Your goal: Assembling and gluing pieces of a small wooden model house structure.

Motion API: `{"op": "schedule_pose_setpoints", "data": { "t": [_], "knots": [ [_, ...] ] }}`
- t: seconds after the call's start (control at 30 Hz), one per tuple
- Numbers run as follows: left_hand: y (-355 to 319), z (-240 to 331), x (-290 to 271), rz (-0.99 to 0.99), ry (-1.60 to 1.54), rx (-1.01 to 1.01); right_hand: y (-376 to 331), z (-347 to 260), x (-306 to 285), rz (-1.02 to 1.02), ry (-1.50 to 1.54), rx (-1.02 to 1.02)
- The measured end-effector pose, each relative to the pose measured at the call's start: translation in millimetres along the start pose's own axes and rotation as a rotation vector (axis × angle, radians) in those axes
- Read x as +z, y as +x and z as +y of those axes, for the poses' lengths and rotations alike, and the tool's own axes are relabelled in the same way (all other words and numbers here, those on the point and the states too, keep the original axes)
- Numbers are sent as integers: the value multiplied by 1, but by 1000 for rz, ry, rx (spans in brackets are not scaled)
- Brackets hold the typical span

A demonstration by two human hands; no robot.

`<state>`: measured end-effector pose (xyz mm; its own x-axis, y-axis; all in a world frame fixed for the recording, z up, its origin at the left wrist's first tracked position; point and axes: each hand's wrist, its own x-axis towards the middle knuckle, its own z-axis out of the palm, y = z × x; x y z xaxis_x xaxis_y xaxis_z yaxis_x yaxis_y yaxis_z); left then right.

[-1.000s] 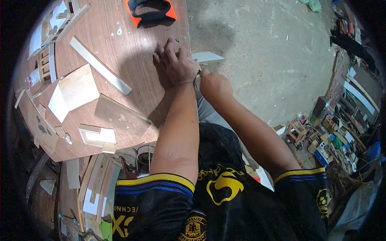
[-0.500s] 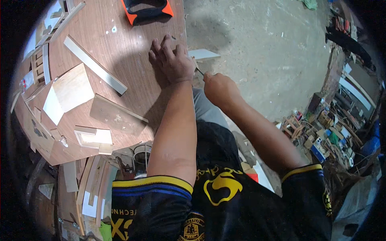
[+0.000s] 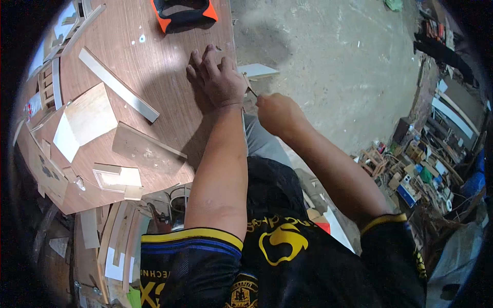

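Observation:
My left hand (image 3: 218, 79) lies on the brown wood-grain table (image 3: 169, 61) by its right edge, palm down, with the fingers spread. Beside its wrist a small pale wooden piece (image 3: 246, 80) sticks out past the edge, partly covered by the hand. My right hand (image 3: 281, 114) is closed, just off the table edge, around a thin dark tool (image 3: 252, 92). The tool's tip meets the wooden piece; its handle is hidden in the fist, so its kind cannot be made out. Beyond them a pale flat board (image 3: 261, 70) juts out to the right.
An orange and black frame-shaped object (image 3: 186, 18) stands at the far table end. To the left lie a long wooden strip (image 3: 119, 84), a bent pale panel (image 3: 92, 113) and a flat board (image 3: 146, 147). Wood scraps and clutter (image 3: 411, 174) fill the floor at right.
The whole view has shifted slightly. Both hands keep nearly the same pose, and the right hand with the tool sits marginally lower and closer to the left wrist.

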<state>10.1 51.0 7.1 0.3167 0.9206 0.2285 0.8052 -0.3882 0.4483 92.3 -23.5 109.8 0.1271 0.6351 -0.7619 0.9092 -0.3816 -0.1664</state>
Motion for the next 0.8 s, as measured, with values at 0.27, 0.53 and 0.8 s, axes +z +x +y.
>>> {"op": "schedule_pose_setpoints", "data": {
  "t": [0.27, 0.53, 0.8],
  "knots": [
    [-8, 1, 1, -64, -2, -18, -2, 2, 0, -142, -20, -22],
    [-9, 4, 0, -39, -29, -12, -1, 4, 8, -2, 104, 136],
    [-7, 1, 5, -61, -36, -36, 5, 6, 6, -32, 168, 160]
  ]
}}
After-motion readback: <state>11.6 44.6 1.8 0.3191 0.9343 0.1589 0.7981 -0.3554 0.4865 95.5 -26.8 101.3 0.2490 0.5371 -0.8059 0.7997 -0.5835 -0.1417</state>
